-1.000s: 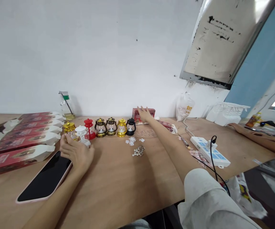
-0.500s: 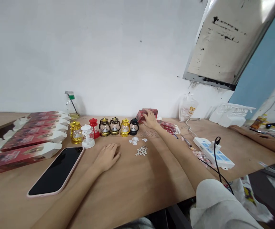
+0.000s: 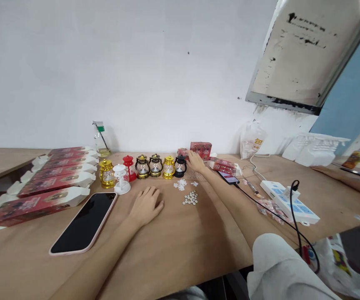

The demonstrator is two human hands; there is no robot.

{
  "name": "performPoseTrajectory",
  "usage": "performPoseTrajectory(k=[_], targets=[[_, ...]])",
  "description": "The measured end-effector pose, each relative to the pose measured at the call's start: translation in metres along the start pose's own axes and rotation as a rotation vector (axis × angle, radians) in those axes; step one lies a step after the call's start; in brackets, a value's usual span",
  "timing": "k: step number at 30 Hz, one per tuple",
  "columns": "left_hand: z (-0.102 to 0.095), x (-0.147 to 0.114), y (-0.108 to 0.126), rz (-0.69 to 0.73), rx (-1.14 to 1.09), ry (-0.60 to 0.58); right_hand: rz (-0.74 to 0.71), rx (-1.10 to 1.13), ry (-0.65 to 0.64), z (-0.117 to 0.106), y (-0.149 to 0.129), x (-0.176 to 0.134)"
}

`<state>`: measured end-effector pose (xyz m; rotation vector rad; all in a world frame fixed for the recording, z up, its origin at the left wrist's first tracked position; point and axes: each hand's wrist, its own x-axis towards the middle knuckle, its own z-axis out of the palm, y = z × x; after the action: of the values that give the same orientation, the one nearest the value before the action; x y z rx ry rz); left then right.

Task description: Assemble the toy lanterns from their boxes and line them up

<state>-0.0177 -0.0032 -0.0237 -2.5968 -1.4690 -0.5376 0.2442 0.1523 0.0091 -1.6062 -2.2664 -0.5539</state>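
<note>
My left hand [image 3: 146, 206] lies palm down on the tabletop, its fingers spread and holding nothing. In front of it stands a row of small lanterns: a white lantern [image 3: 122, 180], a red lantern [image 3: 129, 166], gold, bronze and black ones. My right hand [image 3: 196, 161] reaches to the far side of the table, fingers closed at a small red box [image 3: 183, 153] behind the black lantern [image 3: 180, 166]. The fingertips are partly hidden. Other red boxes [image 3: 201, 149] stand right beside that hand. Nearer to me are round button cells [image 3: 190, 198] and small white pieces [image 3: 180, 184].
Open printed cartons [image 3: 51, 200] line the left, beside a large phone [image 3: 84, 223]. At the right are a small phone [image 3: 228, 177] on a cable, a white power strip [image 3: 289, 202] and a plastic bag [image 3: 252, 141]. Another person's arm [image 3: 348, 179] rests far right.
The view has shifted slightly. My right hand has moved a little left with the small red box, apart from the other red boxes. My left hand stays on the table.
</note>
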Motion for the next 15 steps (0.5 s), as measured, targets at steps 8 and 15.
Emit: performPoseTrajectory(k=[8,15], targets=[[0.0,-0.001,0.001,-0.04,-0.019,-0.015,0.257,-0.014,-0.055,0.009,-0.014,0.02],[0.003,-0.001,0.0,0.002,-0.001,0.003,0.363,0.012,-0.083,0.019,-0.024,0.018]])
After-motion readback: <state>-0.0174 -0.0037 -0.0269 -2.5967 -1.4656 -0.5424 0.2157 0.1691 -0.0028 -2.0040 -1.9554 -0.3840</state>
